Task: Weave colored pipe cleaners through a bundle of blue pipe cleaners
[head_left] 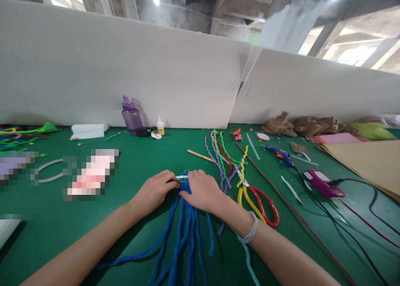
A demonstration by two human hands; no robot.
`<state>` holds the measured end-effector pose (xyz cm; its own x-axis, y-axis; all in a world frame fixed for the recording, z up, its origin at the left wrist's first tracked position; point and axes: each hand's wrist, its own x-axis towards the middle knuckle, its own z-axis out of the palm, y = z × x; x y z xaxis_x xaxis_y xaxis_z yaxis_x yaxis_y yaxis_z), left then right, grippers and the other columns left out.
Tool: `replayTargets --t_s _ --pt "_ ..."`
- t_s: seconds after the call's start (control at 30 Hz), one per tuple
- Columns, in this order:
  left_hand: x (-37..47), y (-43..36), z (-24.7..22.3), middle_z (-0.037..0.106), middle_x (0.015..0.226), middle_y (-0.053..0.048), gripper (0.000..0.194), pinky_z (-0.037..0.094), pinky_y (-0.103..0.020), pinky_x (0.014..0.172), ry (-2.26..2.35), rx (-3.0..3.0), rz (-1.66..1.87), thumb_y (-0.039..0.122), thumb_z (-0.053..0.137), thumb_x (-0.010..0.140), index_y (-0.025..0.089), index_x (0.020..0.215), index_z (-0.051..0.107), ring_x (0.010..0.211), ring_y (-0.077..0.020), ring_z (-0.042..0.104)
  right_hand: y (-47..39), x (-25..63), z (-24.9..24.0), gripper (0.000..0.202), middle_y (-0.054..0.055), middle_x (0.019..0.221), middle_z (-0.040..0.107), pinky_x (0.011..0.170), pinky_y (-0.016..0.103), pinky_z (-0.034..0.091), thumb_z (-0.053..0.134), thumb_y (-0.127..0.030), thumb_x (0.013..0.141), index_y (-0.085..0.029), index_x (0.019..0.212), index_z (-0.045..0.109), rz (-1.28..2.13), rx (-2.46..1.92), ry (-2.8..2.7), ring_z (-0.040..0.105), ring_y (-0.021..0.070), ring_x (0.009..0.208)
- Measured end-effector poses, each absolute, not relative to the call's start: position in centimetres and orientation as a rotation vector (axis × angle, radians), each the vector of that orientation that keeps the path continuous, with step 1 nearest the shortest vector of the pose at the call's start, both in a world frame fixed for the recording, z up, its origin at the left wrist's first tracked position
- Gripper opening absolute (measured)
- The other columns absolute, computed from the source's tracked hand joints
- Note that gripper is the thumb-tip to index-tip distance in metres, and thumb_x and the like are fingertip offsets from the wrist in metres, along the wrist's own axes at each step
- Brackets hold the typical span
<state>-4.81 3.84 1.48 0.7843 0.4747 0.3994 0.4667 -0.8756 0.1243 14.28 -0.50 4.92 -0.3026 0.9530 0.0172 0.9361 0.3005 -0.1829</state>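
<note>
Blue cords (pixel 183 223) hang in a bundle from a short white strip (pixel 182 177) at the centre of the green table, their loose ends spreading toward the front edge. My left hand (pixel 156 191) pinches the strip's left end between thumb and fingers. On the other side my right hand (pixel 204 190) is closed over the strip's right end and the tops of the cords. A light blue cord (pixel 248 259) lies under my right forearm.
Red-handled scissors (pixel 267 205), yellow-handled pliers (pixel 250 202) and twisted coloured strands (pixel 221 161) lie right of my hands. Farther right are a blue glue gun (pixel 281 154) and a magenta device (pixel 325 184) with cables. A purple bottle (pixel 131 117) stands behind, before the white partition (pixel 125 65).
</note>
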Motion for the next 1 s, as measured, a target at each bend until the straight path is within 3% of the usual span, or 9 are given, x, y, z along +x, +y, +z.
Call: replayTargets --t_s 0.2,0.57,1.0 --pt "-4.74 3.71 1.42 0.061 0.093 -0.007 0.022 0.046 -0.032 0.08 0.813 2.905 0.695 0.011 0.04 0.093 0.015 0.102 0.06 0.088 -0.0178 0.052 -0.56 14.35 4.89 0.044 0.014 0.103 0.061 0.073 0.04 0.05 0.055 -0.048 0.082 -0.011 0.106 0.055 0.18 -1.765 -2.441 0.054 0.0298 0.099" --pt "-4.49 3.74 1.28 0.055 0.098 -0.008 0.024 0.046 -0.031 0.079 0.853 2.902 0.699 0.015 0.035 0.095 0.014 0.097 0.059 0.09 -0.0175 0.051 -0.38 14.4 4.57 0.044 0.015 0.101 0.061 0.07 0.039 0.05 0.054 -0.049 0.082 -0.011 0.105 0.055 0.154 -1.752 -2.44 0.054 0.0295 0.097" --pt "-4.61 3.81 1.23 0.059 0.095 -0.008 0.025 0.047 -0.031 0.079 0.79 2.902 0.759 0.014 0.039 0.095 0.016 0.099 0.063 0.089 -0.0172 0.053 -0.47 14.43 4.74 0.044 0.015 0.103 0.06 0.072 0.04 0.05 0.055 -0.048 0.083 -0.01 0.106 0.054 0.19 -1.754 -2.443 0.054 0.0298 0.099"
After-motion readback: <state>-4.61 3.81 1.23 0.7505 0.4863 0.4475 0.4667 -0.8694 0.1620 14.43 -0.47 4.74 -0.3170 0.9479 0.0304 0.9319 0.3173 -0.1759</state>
